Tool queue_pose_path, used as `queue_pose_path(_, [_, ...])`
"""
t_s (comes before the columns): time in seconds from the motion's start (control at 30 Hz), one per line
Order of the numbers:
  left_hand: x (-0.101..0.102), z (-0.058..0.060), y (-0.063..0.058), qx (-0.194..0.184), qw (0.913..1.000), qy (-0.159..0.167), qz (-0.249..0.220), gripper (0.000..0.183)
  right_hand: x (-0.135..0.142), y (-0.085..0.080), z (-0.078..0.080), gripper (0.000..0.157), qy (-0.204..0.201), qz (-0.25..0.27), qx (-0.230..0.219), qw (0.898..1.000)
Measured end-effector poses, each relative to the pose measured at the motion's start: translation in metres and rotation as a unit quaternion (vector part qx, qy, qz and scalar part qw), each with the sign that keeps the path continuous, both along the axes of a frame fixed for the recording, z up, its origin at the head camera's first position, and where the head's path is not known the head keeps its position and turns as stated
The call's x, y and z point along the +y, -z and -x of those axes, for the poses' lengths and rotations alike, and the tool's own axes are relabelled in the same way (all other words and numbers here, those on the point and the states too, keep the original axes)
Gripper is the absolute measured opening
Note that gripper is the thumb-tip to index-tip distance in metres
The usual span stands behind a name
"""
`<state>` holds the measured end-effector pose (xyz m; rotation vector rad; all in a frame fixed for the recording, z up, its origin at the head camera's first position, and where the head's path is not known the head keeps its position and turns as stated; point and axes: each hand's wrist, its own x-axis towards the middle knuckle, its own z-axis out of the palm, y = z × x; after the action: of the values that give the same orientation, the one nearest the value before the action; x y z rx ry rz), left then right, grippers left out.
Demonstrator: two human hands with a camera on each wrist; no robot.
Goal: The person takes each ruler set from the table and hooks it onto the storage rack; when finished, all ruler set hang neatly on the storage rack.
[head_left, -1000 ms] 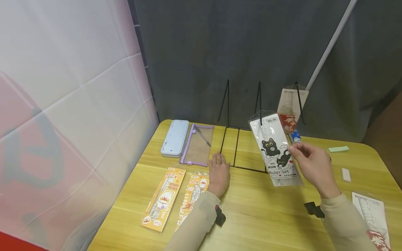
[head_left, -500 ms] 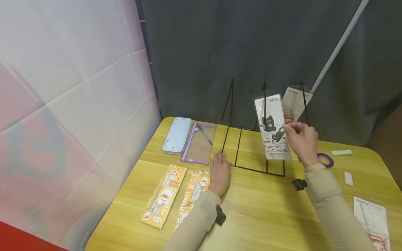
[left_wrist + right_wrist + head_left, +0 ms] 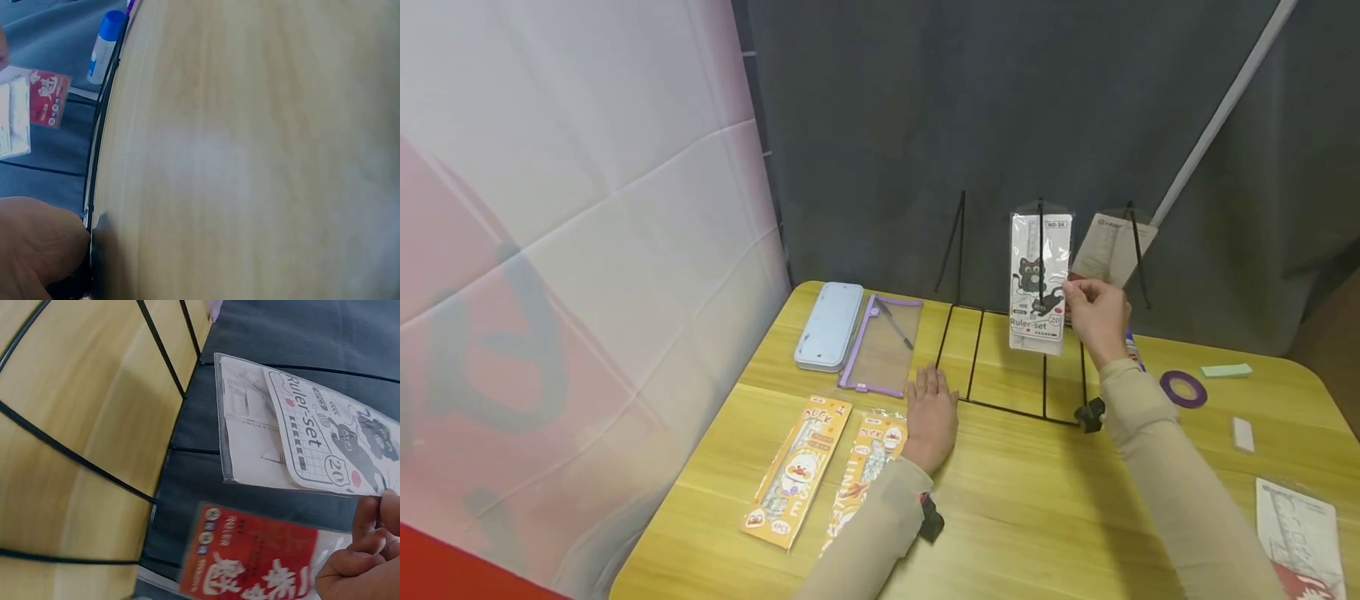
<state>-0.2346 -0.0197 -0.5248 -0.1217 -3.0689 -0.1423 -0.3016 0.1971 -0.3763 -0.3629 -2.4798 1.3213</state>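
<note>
My right hand (image 3: 1099, 318) pinches the right edge of a clear packet, a ruler set with black cats on its card (image 3: 1027, 302). The packet hangs upright at the middle prong of a black wire rack (image 3: 1007, 408). In the right wrist view, thumb and fingertip hold the ruler-set packet (image 3: 312, 434) by its side. My left hand (image 3: 934, 421) lies flat with straight fingers on the table, at the rack's front left corner. Only part of the left hand (image 3: 40, 244) shows in the left wrist view. Behind to the right, a red-and-white ruler packet (image 3: 1116, 246) hangs on the right prong.
Two orange duck packets (image 3: 797, 475) lie left of my left arm. Behind them are a pale blue case (image 3: 829, 325) and a purple-edged mesh pouch (image 3: 883, 346). Purple tape (image 3: 1183, 389), an eraser (image 3: 1242, 435), a green strip (image 3: 1227, 370) and another ruler packet (image 3: 1298, 533) lie right.
My right hand has lifted the ruler-set packet and moved it back along the middle prong. The packet, tilted before, now hangs nearly straight. My left hand has stayed in place.
</note>
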Motion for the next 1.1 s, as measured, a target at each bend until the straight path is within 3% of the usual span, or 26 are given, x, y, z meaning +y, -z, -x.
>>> queue_pose_path(0.23, [-0.003,-0.001,-0.001,0.001,1.0000,-0.002,0.001,0.056,-0.004,0.014,0.012,0.047,-0.010,0.024,0.004,1.000])
queue_pose_path(0.5, [-0.005,-0.002,-0.001,-0.003,0.9999,-0.006,-0.009,0.056,-0.009,0.019,0.023,0.045,-0.025,0.075,0.005,0.997])
queue_pose_path(1.1, [-0.004,0.000,0.001,0.002,1.0000,-0.005,-0.008,0.055,-0.010,0.020,0.027,0.047,-0.023,0.116,-0.024,0.993])
